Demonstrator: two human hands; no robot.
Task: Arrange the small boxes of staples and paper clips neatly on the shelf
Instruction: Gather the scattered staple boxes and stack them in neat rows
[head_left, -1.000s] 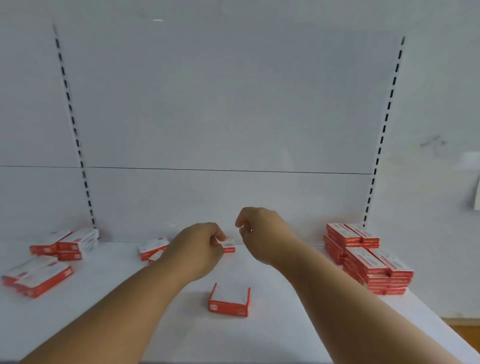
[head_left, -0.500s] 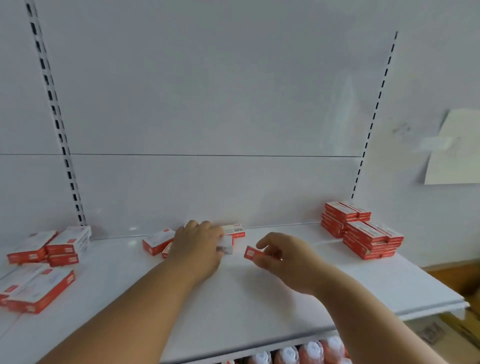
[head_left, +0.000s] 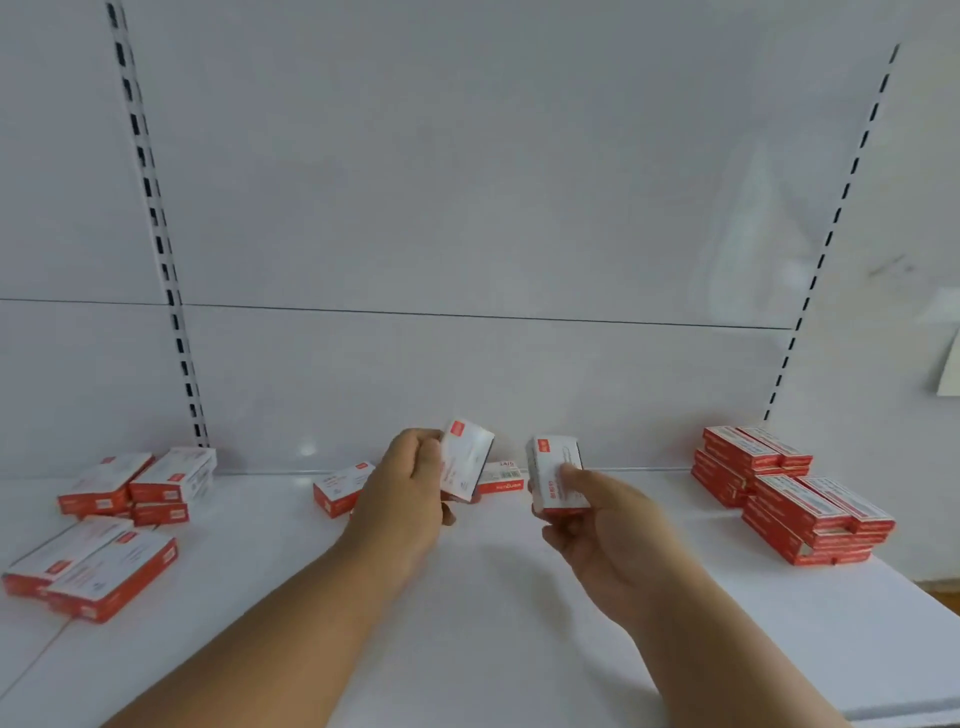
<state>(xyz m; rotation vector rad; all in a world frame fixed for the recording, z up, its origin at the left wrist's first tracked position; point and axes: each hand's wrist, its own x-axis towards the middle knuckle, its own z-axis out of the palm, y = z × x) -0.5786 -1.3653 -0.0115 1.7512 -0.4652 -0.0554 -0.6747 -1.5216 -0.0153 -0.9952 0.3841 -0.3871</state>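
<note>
My left hand (head_left: 410, 488) grips a small red-and-white box (head_left: 466, 458) lifted above the white shelf (head_left: 493, 623), tilted with its white face toward me. My right hand (head_left: 597, 535) holds a second small box (head_left: 557, 474) upright just to the right of the first, thumb across its face. Two more small boxes lie on the shelf near the back wall: one (head_left: 340, 487) left of my left hand, another (head_left: 501, 478) partly hidden between my hands. A neat stack of red boxes (head_left: 789, 493) stands at the right.
Loose boxes (head_left: 140, 486) sit at the back left, and two larger flat ones (head_left: 93, 571) lie at the front left. Slotted uprights (head_left: 156, 228) run up the white back wall. A paper sheet (head_left: 950, 364) hangs at the far right.
Both hands have risen from the shelf, each now holding a box with its white face up. The camera tilted up slightly; the shelf's front edge and bottles below are out of view.
</note>
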